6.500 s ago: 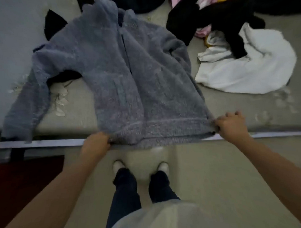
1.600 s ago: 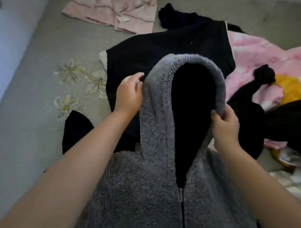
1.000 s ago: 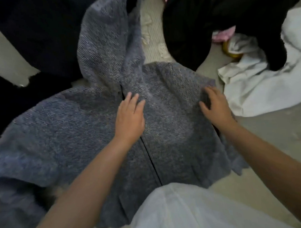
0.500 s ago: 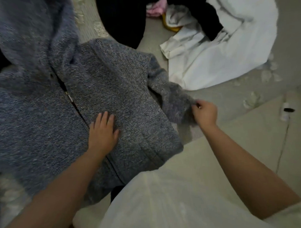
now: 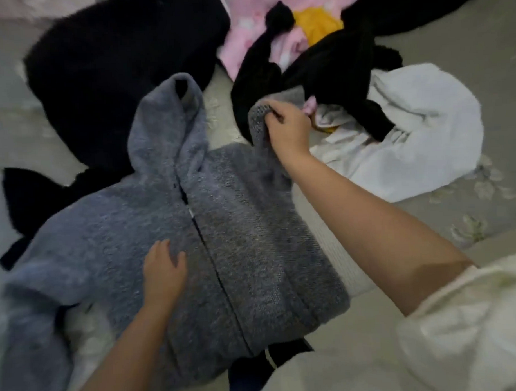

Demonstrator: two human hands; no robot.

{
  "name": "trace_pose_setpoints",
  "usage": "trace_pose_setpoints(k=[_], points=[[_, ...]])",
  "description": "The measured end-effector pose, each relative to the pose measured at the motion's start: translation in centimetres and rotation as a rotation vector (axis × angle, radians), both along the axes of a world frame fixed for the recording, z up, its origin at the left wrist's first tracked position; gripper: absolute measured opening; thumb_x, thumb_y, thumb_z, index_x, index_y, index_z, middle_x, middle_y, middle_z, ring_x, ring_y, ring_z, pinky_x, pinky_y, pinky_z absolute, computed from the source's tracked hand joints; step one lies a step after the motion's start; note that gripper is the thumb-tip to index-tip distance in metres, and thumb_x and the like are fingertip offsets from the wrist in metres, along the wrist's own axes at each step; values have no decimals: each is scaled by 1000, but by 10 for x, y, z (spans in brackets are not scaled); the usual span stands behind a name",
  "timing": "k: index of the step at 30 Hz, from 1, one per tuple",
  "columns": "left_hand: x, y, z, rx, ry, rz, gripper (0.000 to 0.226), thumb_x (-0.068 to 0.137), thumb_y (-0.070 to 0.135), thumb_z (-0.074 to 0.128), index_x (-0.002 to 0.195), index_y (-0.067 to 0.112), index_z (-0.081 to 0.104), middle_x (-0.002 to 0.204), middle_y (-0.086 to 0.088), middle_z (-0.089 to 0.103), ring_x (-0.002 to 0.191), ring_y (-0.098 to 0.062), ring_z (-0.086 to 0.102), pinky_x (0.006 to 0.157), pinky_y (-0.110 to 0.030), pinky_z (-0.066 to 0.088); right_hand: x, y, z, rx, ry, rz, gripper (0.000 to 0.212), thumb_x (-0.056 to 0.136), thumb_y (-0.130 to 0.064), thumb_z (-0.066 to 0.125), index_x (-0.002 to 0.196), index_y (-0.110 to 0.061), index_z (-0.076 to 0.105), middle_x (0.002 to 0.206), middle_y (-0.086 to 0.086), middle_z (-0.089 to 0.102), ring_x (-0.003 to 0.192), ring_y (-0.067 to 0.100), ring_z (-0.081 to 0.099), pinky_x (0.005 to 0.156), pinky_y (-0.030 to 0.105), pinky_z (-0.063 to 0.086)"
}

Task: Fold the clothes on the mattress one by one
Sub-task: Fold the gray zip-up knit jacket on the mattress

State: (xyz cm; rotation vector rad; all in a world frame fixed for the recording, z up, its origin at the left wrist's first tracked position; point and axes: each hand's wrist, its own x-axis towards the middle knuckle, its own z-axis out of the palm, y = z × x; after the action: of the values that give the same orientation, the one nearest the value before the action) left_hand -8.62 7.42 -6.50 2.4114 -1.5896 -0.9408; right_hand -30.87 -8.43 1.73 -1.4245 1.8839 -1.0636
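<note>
At frame centre, the left hand [image 5: 165,271] is lying spread flat on the grey hooded jacket [image 5: 193,226]; the right hand [image 5: 288,127] is pinching its sleeve cuff [image 5: 258,116], upper centre.

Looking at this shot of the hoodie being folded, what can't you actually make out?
Head view only:
- Hoodie left sleeve end: cut off by the frame edge.
- Right sleeve cuff: bunched inside the right hand.
- Black garment: blurred, type unclear.
- Yellow item: mostly buried under black clothes.
</note>
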Motion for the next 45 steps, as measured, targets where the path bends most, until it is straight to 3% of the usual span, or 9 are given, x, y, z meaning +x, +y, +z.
trace_pose_setpoints(k=[6,8,15,22,28,31,34,41,45], points=[[84,25,23,-223,40,325,39,94,12,46,129,-6,42,129,-25,48,116,-35,47,95,-38,35,160,45,4,-103,304,1197,32,87,5,46,111,-2,65,123,14,60,123,29,47,101,27,27],[102,41,18,-220,73,494,37,95,14,45,127,-4,43,128,-22,49,117,-34,47,89,-35,36,184,68,-22,-35,434,1335,39,90,4,43,126,-5,54,139,10,46,134,26,32,107,25,18],[132,83,-35,-1,-10,441,50,92,21,52,135,2,36,135,-18,44,125,-31,39,101,-39,33,129,89,-104,215,604,1106,40,89,-4,51,129,-1,50,138,16,45,135,29,32,114,38,19],[153,44,-64,124,-253,192,62,91,33,48,141,6,24,149,-13,22,139,-28,15,112,-45,12,66,81,-127,697,1208,1020,79,89,-39,53,147,-26,0,156,2,-3,143,26,-1,114,46,11],[183,23,-58,73,-137,-16,16,89,13,50,97,0,56,99,-17,53,94,-33,53,72,-39,38,90,41,-130,545,1022,779,47,89,-12,45,136,-11,40,139,12,41,126,31,37,98,43,40],[189,0,-45,-108,54,79,7,88,8,52,90,2,56,79,-8,47,71,-25,45,59,-33,30,110,5,-137,386,997,696,58,86,-9,49,141,-6,29,148,14,28,136,31,23,109,48,23],[196,-19,-40,-178,113,192,8,89,12,55,82,13,51,61,5,42,53,-7,35,49,-29,25,117,-30,-149,610,1091,711,61,86,-16,51,142,-11,28,148,10,28,141,26,14,111,55,6],[201,-54,-44,-108,-58,227,18,91,13,54,105,3,57,73,-10,54,53,-19,40,49,-30,27,76,-67,-136,479,1291,436,29,82,-13,44,102,-3,62,101,21,61,106,35,46,104,47,19],[184,-89,-49,-104,-267,104,35,89,7,54,123,3,47,115,-23,55,103,-37,50,83,-46,36,76,-59,-136,475,1246,316,30,87,-11,41,113,1,49,121,26,47,119,37,36,109,58,9]])
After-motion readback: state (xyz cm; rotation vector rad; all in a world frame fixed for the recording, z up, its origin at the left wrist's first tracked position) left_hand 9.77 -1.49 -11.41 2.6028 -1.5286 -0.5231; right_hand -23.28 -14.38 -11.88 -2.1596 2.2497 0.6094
